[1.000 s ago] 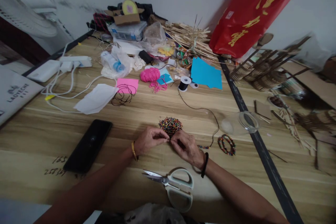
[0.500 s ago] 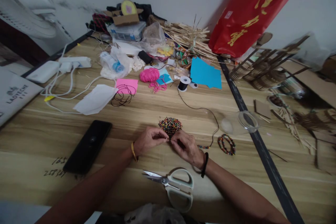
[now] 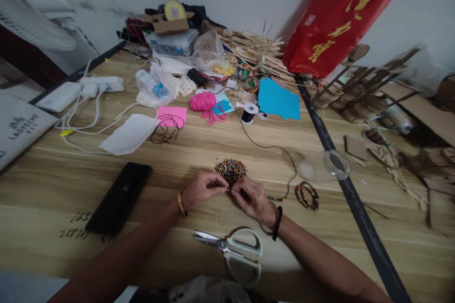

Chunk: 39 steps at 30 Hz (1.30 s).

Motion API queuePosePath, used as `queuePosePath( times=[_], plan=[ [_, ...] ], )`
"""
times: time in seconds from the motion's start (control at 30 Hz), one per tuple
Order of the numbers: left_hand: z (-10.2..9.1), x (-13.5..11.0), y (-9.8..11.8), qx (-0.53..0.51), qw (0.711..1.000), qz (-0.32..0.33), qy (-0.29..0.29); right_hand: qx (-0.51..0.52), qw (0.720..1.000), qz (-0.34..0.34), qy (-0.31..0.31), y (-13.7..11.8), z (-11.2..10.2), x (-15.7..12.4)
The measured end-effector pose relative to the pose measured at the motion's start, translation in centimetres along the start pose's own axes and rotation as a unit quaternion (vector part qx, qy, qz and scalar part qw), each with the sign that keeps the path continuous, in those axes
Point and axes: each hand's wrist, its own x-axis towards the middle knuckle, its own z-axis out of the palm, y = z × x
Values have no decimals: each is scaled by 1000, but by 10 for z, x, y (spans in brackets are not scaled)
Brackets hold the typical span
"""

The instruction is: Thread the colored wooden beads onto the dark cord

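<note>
My left hand and my right hand meet fingertip to fingertip on the wooden table, both pinched closed just in front of a heap of small multicoloured beads. What the fingertips pinch is too small to make out. A thin black cord runs from a black spool to my right hand, with a few beads strung on it near the wrist. A finished bead bracelet lies to the right of that hand.
White-handled scissors lie near the table's front edge. A black phone rests at the left, a clear jar on its side at the right. Pink yarn, blue paper, chargers and sticks crowd the back. A red bag leans on the wall.
</note>
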Motion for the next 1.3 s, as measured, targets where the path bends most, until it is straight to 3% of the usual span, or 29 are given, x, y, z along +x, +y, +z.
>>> queuePosePath(
  times=[1.3],
  plan=[
    [1, 0, 1, -6, 1000, -9, -2, -2, 1000, -2, 0, 2, 1, -1]
  ],
)
